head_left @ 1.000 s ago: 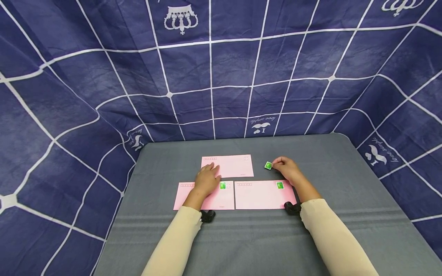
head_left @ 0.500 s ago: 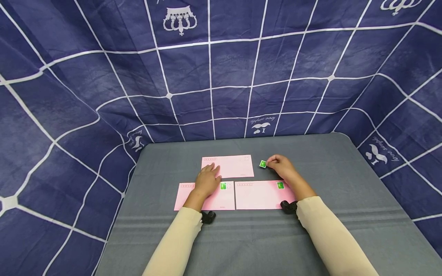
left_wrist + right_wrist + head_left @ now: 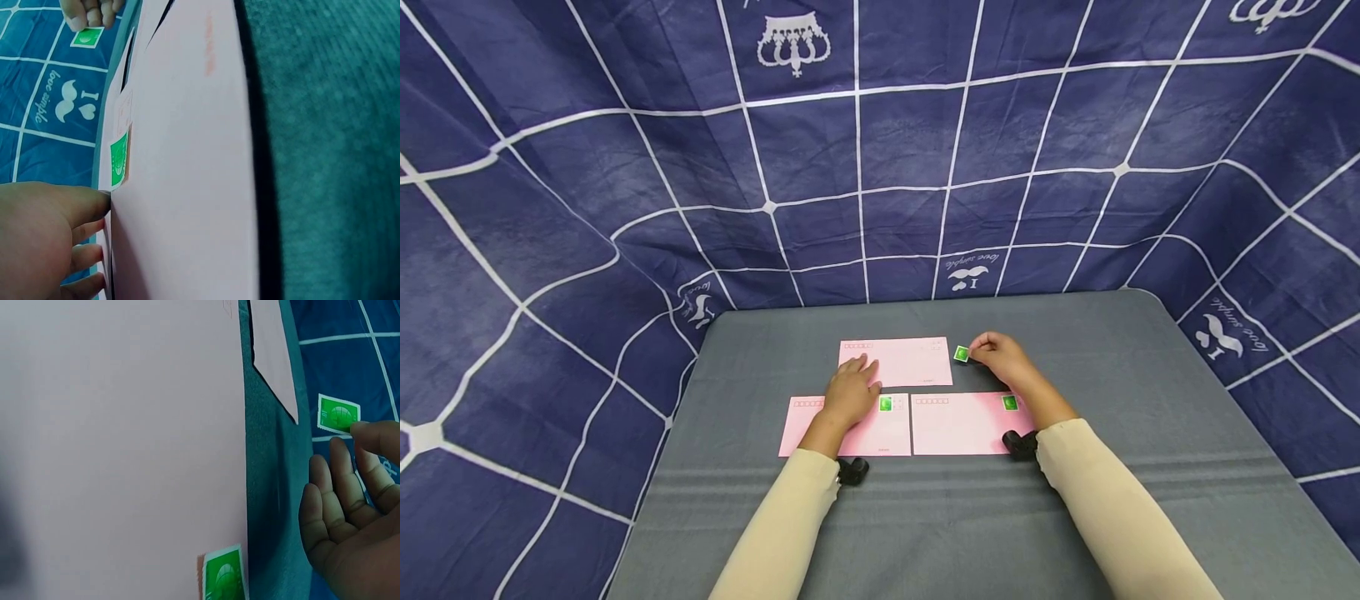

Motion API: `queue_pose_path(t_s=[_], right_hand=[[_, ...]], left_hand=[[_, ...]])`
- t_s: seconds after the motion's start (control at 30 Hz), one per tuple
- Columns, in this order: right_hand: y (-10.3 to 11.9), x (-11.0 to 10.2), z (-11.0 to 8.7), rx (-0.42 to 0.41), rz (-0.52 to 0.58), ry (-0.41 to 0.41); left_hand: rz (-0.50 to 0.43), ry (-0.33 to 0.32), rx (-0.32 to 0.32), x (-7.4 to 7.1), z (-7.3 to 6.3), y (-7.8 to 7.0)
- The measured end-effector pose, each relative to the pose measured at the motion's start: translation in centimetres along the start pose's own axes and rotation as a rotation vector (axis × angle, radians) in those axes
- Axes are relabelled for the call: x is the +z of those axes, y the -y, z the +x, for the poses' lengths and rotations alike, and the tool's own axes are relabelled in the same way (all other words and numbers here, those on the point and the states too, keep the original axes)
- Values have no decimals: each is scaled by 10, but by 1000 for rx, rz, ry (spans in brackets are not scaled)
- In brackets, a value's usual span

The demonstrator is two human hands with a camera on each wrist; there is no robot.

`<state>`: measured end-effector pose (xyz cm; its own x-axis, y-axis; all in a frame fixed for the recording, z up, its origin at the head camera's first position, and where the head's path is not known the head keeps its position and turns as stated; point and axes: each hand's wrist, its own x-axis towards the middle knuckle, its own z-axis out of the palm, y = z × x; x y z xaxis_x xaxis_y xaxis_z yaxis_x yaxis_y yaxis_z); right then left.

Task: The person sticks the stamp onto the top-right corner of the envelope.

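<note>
Between thumb and forefinger my right hand [image 3: 1006, 360] pinches a green postage stamp [image 3: 961, 354] by its edge, just right of the far pink envelope [image 3: 910, 367]. The right wrist view shows this stamp [image 3: 339, 414] held up off the table, with the other fingers loosely bent. My left hand [image 3: 850, 393] rests with fingers spread on the far envelope's lower left part, its wrist above the near left envelope [image 3: 865, 437]. That near left envelope bears a green stamp [image 3: 885, 404] near its top right. Another stamp [image 3: 1010, 403] sits at the top right of the near right envelope [image 3: 962, 429].
A grey cloth covers the table [image 3: 925, 525]. Behind and at both sides hangs a dark blue curtain [image 3: 895, 142] with white grid lines. The two near envelopes lie side by side, a narrow gap between them.
My right hand has moved left with the pinched stamp, closer to the far envelope's right edge. The left hand has stayed in place on that envelope.
</note>
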<state>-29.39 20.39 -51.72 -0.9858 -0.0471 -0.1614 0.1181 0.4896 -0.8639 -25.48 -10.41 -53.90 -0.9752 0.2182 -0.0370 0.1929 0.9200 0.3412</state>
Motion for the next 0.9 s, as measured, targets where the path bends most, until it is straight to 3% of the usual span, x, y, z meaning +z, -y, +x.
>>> queue_pose_path(t_s=[0.9], right_hand=[[13,24,14,-38,-3,35]], left_hand=[[-10,19,4,-2,-3,1]])
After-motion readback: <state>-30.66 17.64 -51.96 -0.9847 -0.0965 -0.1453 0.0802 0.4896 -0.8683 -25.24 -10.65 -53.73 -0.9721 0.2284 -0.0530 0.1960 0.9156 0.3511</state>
